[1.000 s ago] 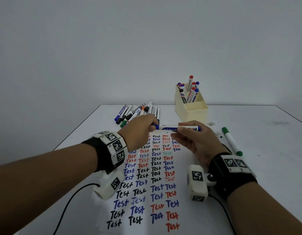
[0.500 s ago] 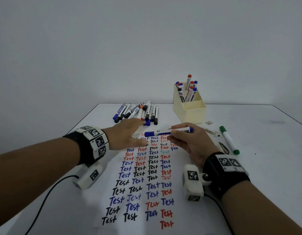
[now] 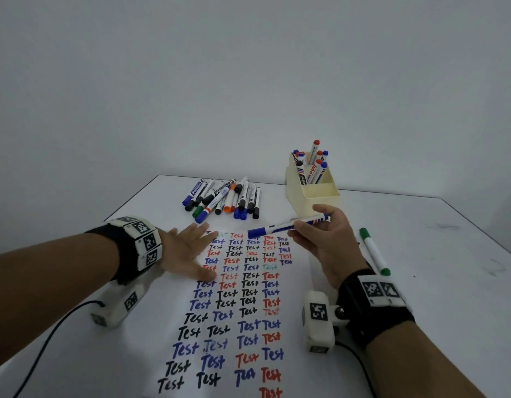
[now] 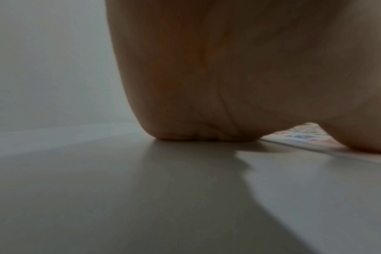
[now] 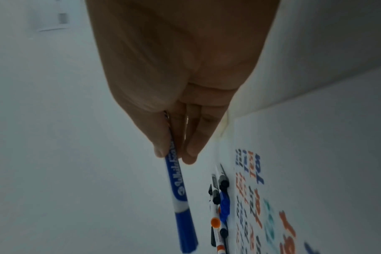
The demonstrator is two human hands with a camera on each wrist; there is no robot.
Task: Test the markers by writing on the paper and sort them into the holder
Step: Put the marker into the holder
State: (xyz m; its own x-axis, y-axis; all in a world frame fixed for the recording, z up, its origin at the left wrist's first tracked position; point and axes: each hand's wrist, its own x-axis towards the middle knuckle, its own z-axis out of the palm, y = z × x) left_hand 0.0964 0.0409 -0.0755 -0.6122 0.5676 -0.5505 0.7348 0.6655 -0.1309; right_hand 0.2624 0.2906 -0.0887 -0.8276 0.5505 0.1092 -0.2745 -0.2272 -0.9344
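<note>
Blue marker (image 3: 287, 225) in right hand (image 3: 329, 242) grip

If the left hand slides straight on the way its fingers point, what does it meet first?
Probably the loose marker pile: the left hand lies flat on the paper, fingers aimed toward its blue-capped near ends. Depth is uncertain.

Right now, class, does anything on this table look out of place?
Yes: one green marker lies alone on the table right of the paper, apart from the pile of markers and outside the holder. The right hand holds a capped blue marker.
</note>
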